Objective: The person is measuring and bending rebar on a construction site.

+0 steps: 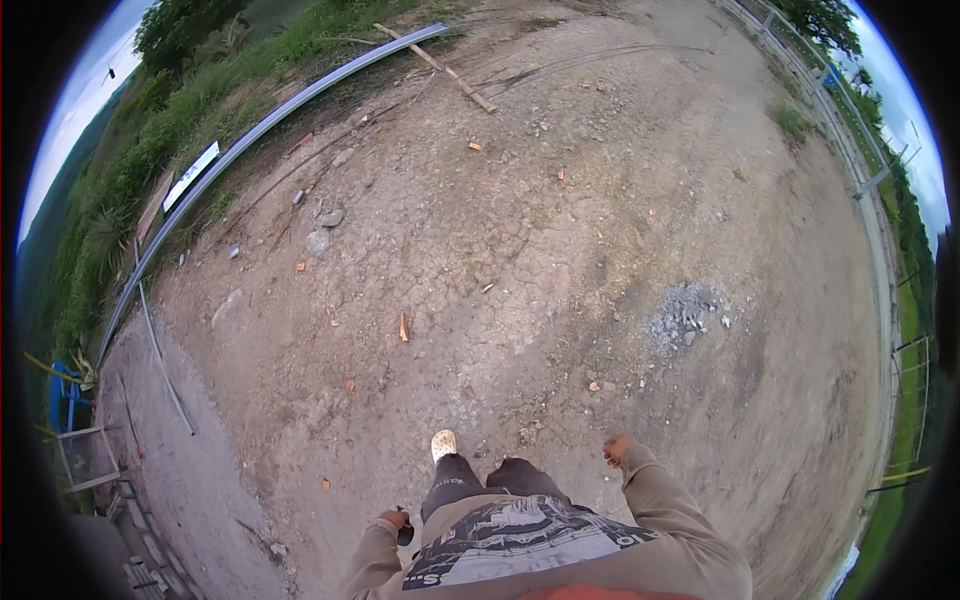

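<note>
My left hand (395, 519) hangs low beside my left hip, its fingers closed round a small dark rounded object (405, 535) whose kind I cannot make out. Out to the right and in front of my body is my right hand (618, 450), fingers curled in, with nothing showing in them. Both arms have long brownish sleeves, and neither hand touches the ground. One pale, dirt-specked shoe (443, 444) shows ahead of my dark trousers (452, 482); the other foot is hidden.
Bare cracked dirt carries orange brick fragments (404, 327), grey stones (330, 217) and a grey rubble patch (688, 315). A long metal profile (262, 126) curves along the grassy left edge, with a wooden pole (440, 68) across its far end. A thin pipe (166, 372) lies left; a fence (868, 183) borders the right.
</note>
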Motion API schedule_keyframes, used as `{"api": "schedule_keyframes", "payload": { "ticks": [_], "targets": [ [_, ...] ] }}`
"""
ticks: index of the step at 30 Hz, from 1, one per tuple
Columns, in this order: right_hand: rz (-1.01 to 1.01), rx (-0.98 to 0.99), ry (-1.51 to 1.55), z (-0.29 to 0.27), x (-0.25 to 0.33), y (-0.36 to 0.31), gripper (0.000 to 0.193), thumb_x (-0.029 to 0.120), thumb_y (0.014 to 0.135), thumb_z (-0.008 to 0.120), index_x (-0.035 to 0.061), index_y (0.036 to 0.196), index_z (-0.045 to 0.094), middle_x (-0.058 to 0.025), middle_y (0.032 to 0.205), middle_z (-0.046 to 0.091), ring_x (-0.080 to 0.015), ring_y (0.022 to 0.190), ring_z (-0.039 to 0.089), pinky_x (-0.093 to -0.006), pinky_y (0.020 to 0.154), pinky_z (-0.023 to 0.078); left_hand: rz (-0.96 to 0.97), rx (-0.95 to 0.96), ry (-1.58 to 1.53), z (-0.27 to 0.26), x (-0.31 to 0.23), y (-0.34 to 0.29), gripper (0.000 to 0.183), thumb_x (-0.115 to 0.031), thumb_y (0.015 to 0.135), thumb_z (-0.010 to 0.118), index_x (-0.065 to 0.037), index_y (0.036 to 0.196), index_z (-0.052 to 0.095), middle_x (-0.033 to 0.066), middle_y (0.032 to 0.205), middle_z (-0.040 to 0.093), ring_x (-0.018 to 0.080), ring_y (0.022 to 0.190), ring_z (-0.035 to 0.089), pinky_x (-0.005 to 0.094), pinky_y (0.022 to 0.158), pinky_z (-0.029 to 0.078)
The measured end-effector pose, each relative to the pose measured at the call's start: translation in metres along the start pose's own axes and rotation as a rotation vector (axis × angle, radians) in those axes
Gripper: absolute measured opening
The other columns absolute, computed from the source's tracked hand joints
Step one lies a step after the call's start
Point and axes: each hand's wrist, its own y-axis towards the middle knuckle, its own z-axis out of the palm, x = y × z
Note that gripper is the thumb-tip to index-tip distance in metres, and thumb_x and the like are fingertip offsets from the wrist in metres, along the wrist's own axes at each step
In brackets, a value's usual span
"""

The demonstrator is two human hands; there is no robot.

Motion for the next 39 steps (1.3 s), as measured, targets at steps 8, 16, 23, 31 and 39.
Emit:
{"api": "schedule_keyframes", "payload": {
  "ticks": [8,16,23,31,39],
  "targets": [
    [0.178,-0.191,0.525,-0.073,0.028,0.014,0.022,0.015,0.085,0.054,0.0046,0.104,0.058,-0.0109,0.076,0.063,-0.0214,0.059,0.062,-0.0353,0.051,0.05,0.001,-0.402,-0.065,-0.437,-0.098,0.121,0.029,-0.029,0.078,0.052,-0.011,0.097,0.064,0.0207,0.101,0.063,0.0374,0.094,0.059,0.0424,0.079,0.047],
    [0.371,0.026,0.349,-0.159,-0.021,0.14,0.015,0.013,0.087,0.046,0.003,0.083,0.056,-0.0147,0.07,0.06,-0.0274,0.054,0.059,-0.0431,0.044,0.047,0.134,-0.31,-0.136,-0.594,-0.166,0.136,0.039,-0.033,0.075,0.053,-0.001,0.094,0.063,0.0192,0.095,0.064,0.0322,0.088,0.061,0.036,0.077,0.046],
    [-0.005,-0.154,0.585,-0.348,0.414,0.187,0.018,0.017,0.084,0.053,0.0013,0.089,0.062,-0.0101,0.077,0.065,-0.0199,0.058,0.061,-0.0329,0.049,0.05,0.163,0.058,0.203,-0.594,-0.201,0.11,0.03,-0.034,0.081,0.052,-0.018,0.103,0.065,0.0153,0.102,0.064,0.0334,0.096,0.061,0.0419,0.082,0.047],
    [-0.226,0.008,0.133,-0.512,0.672,0.267,0.027,0.018,0.084,0.055,0.0036,0.106,0.059,-0.0101,0.082,0.065,-0.017,0.063,0.062,-0.0311,0.054,0.051,-0.009,0.184,-0.051,-0.653,-0.236,0.205,0.032,-0.036,0.08,0.052,-0.017,0.102,0.066,0.0157,0.103,0.064,0.034,0.096,0.061,0.0418,0.082,0.047],
    [0.013,-0.105,0.196,-0.71,0.752,0.227,0.026,0.019,0.084,0.057,0.0037,0.105,0.058,-0.0104,0.082,0.064,-0.0184,0.063,0.062,-0.0317,0.053,0.051,0.041,-0.247,-0.024,-1.147,-0.455,0.283,0.033,-0.031,0.077,0.051,-0.009,0.097,0.067,0.0218,0.096,0.063,0.0375,0.096,0.059,0.0408,0.083,0.046]
  ]
}}
